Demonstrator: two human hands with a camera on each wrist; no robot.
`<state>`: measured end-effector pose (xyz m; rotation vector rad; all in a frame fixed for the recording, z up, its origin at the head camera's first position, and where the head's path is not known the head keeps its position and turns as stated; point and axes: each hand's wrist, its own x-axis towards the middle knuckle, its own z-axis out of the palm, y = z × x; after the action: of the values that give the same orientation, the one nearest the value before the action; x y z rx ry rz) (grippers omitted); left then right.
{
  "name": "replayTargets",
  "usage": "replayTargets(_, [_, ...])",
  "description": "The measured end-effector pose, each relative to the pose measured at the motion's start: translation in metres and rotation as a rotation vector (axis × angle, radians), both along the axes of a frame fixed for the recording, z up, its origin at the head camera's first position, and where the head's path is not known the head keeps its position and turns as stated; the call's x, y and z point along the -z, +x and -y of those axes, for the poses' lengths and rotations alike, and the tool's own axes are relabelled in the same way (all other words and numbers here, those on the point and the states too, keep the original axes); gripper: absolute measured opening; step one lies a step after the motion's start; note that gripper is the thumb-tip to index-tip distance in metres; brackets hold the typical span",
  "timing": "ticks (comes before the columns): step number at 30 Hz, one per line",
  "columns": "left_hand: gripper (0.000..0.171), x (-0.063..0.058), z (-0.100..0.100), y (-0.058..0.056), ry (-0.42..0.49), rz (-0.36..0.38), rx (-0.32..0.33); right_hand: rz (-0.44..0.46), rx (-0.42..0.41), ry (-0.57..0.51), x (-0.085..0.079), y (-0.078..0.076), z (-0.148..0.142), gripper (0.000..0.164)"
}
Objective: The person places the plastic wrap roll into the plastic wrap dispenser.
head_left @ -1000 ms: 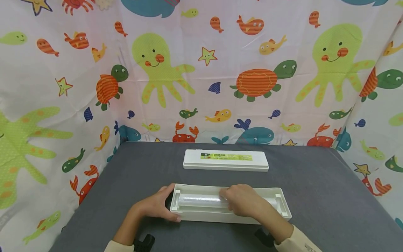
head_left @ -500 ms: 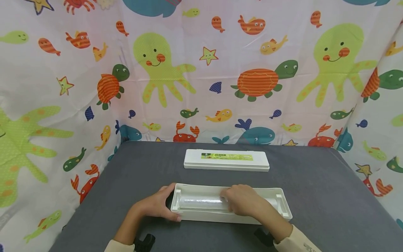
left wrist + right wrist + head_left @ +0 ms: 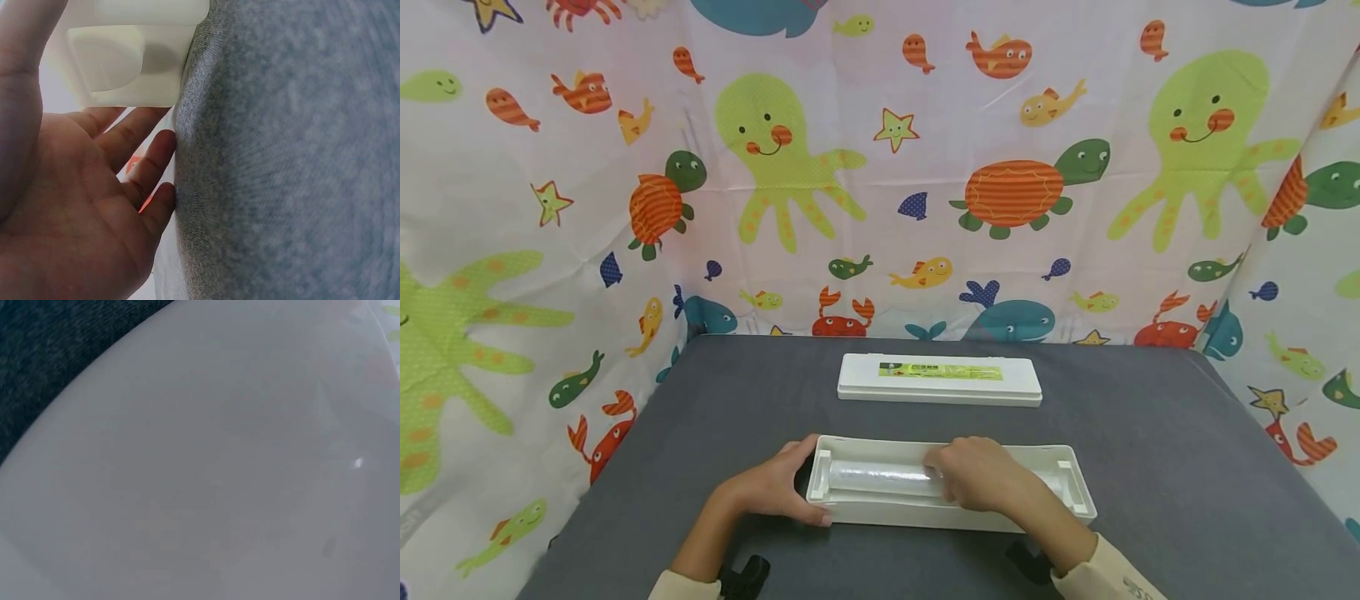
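A long white plastic-wrap box lies lidless on the grey table, with a clear roll of plastic wrap inside. My left hand grips the box's left end, thumb at the front and fingers behind. The left wrist view shows that hand spread about the box's end wall. Reaching into the box from the right, my right hand has curled fingers at the roll's middle; its fingertips are partly hidden. Close up in the right wrist view, the pale box wall fills most of the picture, and no hand shows.
Behind the box lies its white lid with a yellow-green label, flat on the grey tabletop. A curtain printed with sea animals hangs behind the table and along both sides.
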<state>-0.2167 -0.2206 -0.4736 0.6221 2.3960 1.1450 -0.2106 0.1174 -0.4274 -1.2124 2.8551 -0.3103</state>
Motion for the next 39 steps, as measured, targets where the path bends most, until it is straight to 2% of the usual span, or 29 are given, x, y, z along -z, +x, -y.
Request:
replayTargets(16, [0.094,-0.0007,-0.0013,0.002,-0.019,0.013,-0.026,0.066,-0.026,-0.049,-0.0021,-0.0007,-0.0032,0.028])
replayTargets(39, [0.093,0.0002,-0.0011,0.0015,-0.017,0.018,-0.022,0.05,-0.029,-0.055,-0.0021,0.0,-0.0039,0.032])
